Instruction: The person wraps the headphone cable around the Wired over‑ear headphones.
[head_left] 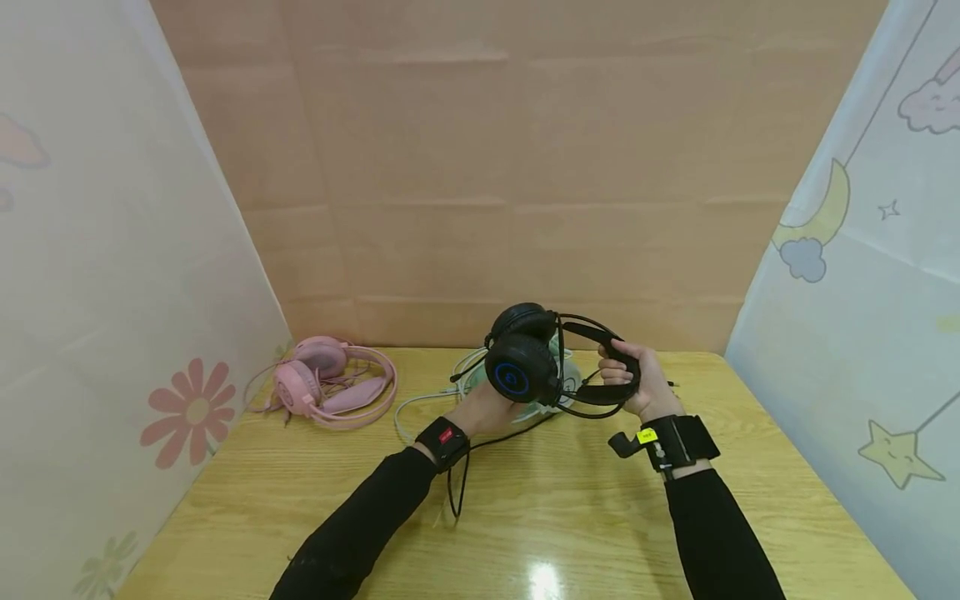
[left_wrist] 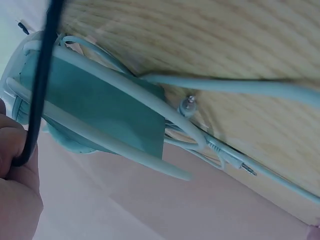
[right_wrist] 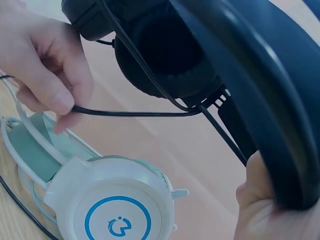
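A pair of black headphones [head_left: 517, 375] with a boom microphone is held up off the table, with a blue ring on one ear cup. My right hand [head_left: 647, 385] grips it by the headband, seen close up in the right wrist view. Beside the ear cups, my left hand [head_left: 491, 408] pinches the black cable [right_wrist: 135, 114] between thumb and fingers. Below and behind lie white and mint-green headphones [right_wrist: 117, 200], partly hidden in the head view by the black pair. Their pale cable and plugs [left_wrist: 245, 169] show in the left wrist view.
Pink headphones [head_left: 330, 396] lie at the table's left, near the patterned side wall [head_left: 112, 292]. The wooden table [head_left: 600, 517] ends at a brown paper backdrop [head_left: 480, 167]. A loop of black cable [head_left: 456, 500] trails below my left wrist.
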